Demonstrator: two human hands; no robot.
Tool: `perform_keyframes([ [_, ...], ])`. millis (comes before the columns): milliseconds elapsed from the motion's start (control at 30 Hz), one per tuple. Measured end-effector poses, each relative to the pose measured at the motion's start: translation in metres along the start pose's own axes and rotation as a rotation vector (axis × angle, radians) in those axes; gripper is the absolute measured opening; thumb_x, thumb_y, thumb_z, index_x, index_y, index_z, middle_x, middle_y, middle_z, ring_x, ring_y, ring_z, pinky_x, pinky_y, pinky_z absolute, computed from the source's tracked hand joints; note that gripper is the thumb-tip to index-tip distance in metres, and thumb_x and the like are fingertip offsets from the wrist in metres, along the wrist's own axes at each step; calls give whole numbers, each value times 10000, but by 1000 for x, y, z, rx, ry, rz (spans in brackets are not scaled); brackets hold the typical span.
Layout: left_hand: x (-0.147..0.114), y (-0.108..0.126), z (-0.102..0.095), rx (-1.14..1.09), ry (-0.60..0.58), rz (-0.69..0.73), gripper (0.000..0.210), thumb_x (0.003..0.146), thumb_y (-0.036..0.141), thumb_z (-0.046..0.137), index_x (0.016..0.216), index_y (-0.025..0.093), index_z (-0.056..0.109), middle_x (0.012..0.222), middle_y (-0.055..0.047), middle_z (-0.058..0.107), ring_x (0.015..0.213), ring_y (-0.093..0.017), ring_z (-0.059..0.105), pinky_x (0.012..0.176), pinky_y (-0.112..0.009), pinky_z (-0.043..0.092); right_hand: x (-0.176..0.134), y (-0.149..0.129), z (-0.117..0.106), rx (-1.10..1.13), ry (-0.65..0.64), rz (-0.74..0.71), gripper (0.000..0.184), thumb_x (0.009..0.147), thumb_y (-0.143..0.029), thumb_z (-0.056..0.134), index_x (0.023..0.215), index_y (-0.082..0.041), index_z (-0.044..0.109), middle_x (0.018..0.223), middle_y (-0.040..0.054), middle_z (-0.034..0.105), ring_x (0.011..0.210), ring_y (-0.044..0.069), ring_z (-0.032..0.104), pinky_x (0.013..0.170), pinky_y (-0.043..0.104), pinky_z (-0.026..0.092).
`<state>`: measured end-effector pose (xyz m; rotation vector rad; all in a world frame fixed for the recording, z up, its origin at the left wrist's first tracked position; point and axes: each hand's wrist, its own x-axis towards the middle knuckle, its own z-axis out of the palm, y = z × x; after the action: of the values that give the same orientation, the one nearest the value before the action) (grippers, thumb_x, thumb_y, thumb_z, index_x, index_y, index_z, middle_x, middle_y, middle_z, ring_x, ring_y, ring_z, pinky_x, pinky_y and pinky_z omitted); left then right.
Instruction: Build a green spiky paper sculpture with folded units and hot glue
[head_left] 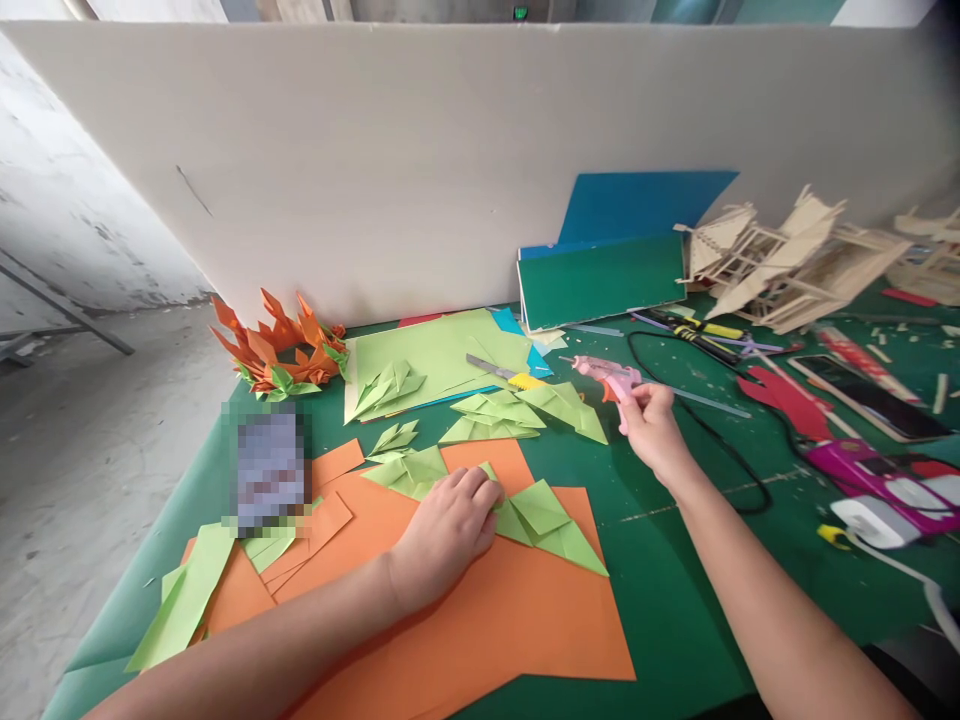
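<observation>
Under my curled left fingers (pixel 472 483), folded green paper (pixel 555 515) shows on both sides, atop orange paper (pixel 465 620); whether they pinch it I cannot tell. My right fingers (pixel 651 400) grip one pink glue gun (pixel 611 378). Between them and the orange paper's right edge runs green surface (pixel 646 550). Beyond my left fingers lie one knife (pixel 519 380) and, farther left, one orange ring (pixel 262 350); right of my right fingers, one phone (pixel 877 398).
</observation>
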<state>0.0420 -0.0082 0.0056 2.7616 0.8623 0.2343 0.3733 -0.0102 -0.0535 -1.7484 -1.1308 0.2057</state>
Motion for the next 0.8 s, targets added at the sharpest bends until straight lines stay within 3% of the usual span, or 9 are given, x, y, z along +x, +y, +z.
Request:
perform_keyframes([
  [267,1,-1,0,3,7,11,148,914,132,398,952,193,527,953,-58,576,860,-200,552,760,-339,488,-3,-20,-4,-124,36,-207,77,886,-279,455,910,-224,504,890,71,519,838,242,552,704,400,494],
  [433,1,-1,-1,0,9,12,141,911,135,404,944,204,523,954,-55,574,851,-196,556,755,-339,494,-7,-44,-8,-205,63,-344,172,909,-199,388,906,-228,557,985,100,487,1008,272,514,865,449,463],
  [600,-1,0,-2,-36,7,29,145,917,125,386,942,192,513,954,-66,561,862,-202,551,764,-345,497,-7,-48,-19,-322,114,-438,210,886,-151,405,951,-225,590,1007,107,452,993,274,521,825,439,487],
  [800,-1,0,2,-86,103,81,162,910,88,350,867,204,455,870,-46,545,779,-182,519,720,-321,487,-6,-32,-20,-491,153,-343,184,840,-154,461,914,-197,624,972,118,473,825,262,549,704,419,473],
])
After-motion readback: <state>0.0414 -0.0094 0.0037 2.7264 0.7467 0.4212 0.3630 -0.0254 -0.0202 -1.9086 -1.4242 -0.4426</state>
